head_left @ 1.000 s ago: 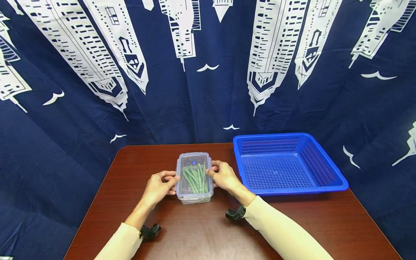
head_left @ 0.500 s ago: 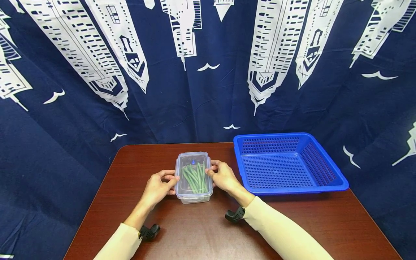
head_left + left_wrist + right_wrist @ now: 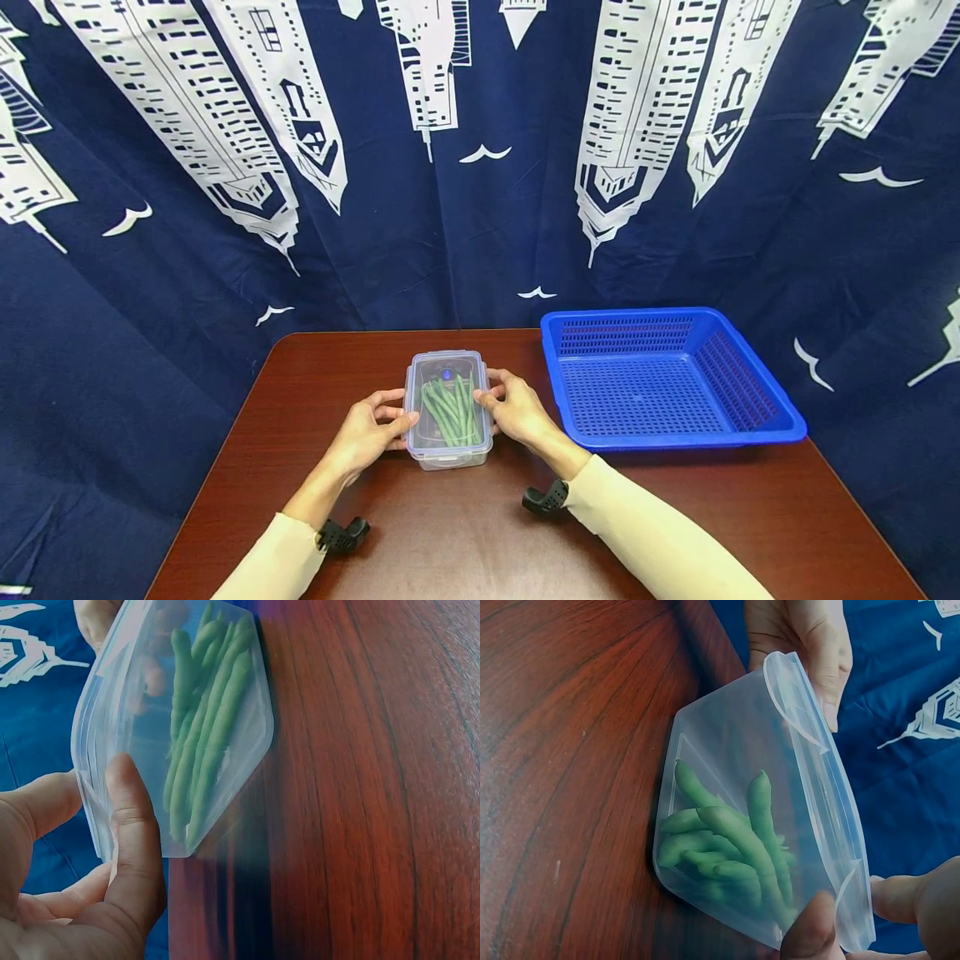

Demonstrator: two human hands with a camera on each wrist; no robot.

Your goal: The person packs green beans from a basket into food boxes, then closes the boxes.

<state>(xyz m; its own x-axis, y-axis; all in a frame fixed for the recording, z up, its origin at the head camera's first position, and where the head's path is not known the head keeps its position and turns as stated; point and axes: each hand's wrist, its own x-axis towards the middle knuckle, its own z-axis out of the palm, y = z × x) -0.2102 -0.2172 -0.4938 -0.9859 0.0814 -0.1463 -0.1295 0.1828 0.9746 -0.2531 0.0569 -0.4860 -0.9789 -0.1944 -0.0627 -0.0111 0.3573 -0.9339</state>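
Observation:
A clear plastic food container (image 3: 453, 460) with a lid edged in pale violet stands on the table and holds several green beans (image 3: 450, 412). The lid (image 3: 431, 364) lies over the top and has a small blue button. At the container's left side, my left hand (image 3: 363, 433) grips the rim, its thumb on the lid edge and a finger (image 3: 135, 840) against the wall below. My right hand (image 3: 517, 408) grips the right rim the same way, thumb on top. Clear side flaps (image 3: 799, 712) show in the right wrist view; whether they are latched I cannot tell.
To the right of the container, a blue perforated plastic basket (image 3: 551, 375) sits on the brown wooden table (image 3: 450, 533). Behind the table hangs a dark blue cloth (image 3: 487, 225) with white building prints.
My left thumb has slid slightly inward over the lid edge. The right hand and the container have stayed almost where they were.

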